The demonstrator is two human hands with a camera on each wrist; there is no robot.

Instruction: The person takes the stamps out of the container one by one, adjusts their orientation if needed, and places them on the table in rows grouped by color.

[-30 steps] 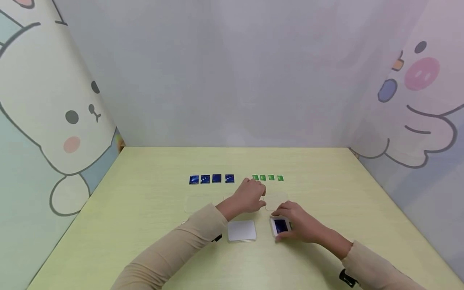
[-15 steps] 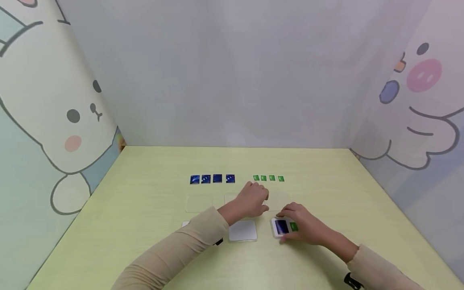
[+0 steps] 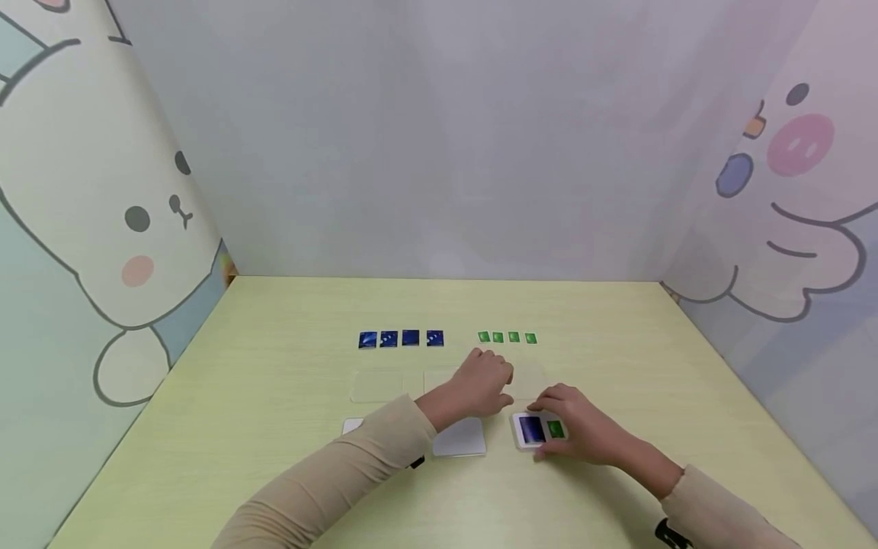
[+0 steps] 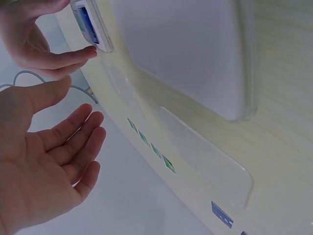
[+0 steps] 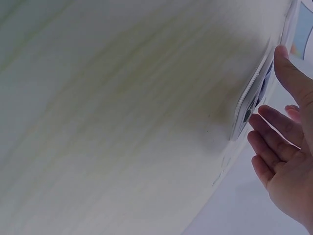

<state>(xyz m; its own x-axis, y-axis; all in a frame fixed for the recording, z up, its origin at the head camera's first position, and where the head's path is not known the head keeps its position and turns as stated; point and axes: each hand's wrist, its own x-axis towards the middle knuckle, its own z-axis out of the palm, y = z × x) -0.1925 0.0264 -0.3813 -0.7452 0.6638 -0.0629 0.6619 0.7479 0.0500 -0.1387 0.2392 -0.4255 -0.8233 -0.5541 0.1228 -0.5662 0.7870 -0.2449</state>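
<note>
A white rectangular slab (image 3: 551, 415), bearing a dark blue card and a smaller green card side by side, lies in front of my right hand (image 3: 579, 427). My right thumb is at its near edge and a fingertip at its far edge; the fingers look loose, and firm contact cannot be told. My left hand (image 3: 476, 385), palm turned right, hovers over the clear rectangular plates with relaxed fingers (image 4: 80, 142) and nothing in them. Below its wrist lies a plain white slab (image 3: 461, 438). Another white slab (image 3: 352, 425) is mostly hidden by the left sleeve.
Several dark blue cards (image 3: 410, 338) stand in a row farther back, with several small green cards (image 3: 514, 337) to their right. A clear plate (image 3: 377, 386) lies left of the left hand; others are partly covered by it. Walls enclose the table (image 3: 309, 305).
My right hand has slid slightly right, uncovering the green card, while the slab stays nearly in place. My left hand has shifted a little right and nearer.
</note>
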